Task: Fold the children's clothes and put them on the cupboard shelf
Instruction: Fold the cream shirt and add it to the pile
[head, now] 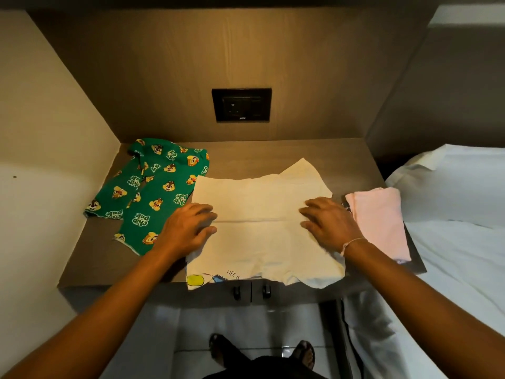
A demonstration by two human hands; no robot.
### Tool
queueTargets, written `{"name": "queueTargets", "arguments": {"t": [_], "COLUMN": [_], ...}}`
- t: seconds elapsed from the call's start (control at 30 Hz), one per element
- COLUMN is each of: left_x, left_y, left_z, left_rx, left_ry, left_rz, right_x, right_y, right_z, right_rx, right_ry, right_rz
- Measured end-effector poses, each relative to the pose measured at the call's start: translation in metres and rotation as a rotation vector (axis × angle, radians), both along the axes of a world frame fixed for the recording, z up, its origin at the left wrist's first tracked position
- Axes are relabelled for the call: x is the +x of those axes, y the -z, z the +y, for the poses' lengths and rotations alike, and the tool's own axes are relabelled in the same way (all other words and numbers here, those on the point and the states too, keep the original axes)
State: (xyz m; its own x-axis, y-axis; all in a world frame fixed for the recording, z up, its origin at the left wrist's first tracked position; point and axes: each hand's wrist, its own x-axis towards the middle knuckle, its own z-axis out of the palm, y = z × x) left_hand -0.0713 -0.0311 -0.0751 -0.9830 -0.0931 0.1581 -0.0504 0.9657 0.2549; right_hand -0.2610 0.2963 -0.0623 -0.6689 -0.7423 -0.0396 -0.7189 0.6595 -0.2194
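Folding step on the cream shirt (262, 233), lying face down on the shelf (273, 154) with its near hem hanging just over the front edge, a bit of print showing there. Left hand (188, 228) rests palm down on the shirt's left edge, fingers spread flat, gripping nothing. Right hand (328, 224) likewise flat and spread on the right side, thin thread on the wrist, nothing pinched. Shirt sits between and under both hands, one horizontal crease running between them.

To do it well, likely: press that crease flat first, keep side edges square, fold evenly so corners meet; pull the overhanging hem back onto the shelf so it doesn't slide off.

Just right of the right hand, a folded pink garment (379, 222), near the shirt but I can't tell if touching. Left of the left hand, green cartoon-print garment (153, 192), unfolded, its right edge tucked under the shirt. Farther back, dark socket panel (241, 105) on the wall. White bed (451, 214) at right.
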Motion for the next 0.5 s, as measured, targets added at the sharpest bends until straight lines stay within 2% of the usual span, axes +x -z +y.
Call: {"name": "queueTargets", "arguments": {"t": [0.07,0.2,0.33,0.4,0.5], "left_x": [-0.001,-0.004,-0.014,-0.030,-0.050], "left_y": [0.001,0.004,-0.016,-0.043,-0.094], "left_z": [-0.003,-0.004,-0.008,-0.012,-0.017], "left_rx": [-0.001,-0.031,0.067,0.069,0.082], "left_ry": [0.018,0.035,-0.133,-0.213,-0.210], "left_rz": [0.075,0.079,0.142,0.196,0.339], "right_x": [-0.001,0.001,-0.002,-0.014,-0.026], "right_y": [-0.003,-0.009,-0.019,-0.037,-0.084], "right_z": [-0.002,-0.010,-0.014,-0.022,-0.033], "right_rx": [-0.054,-0.074,-0.210,-0.302,-0.438], "right_ry": [0.057,0.074,0.145,0.163,0.170], "right_rz": [-0.011,0.029,-0.039,0.028,0.212]}}
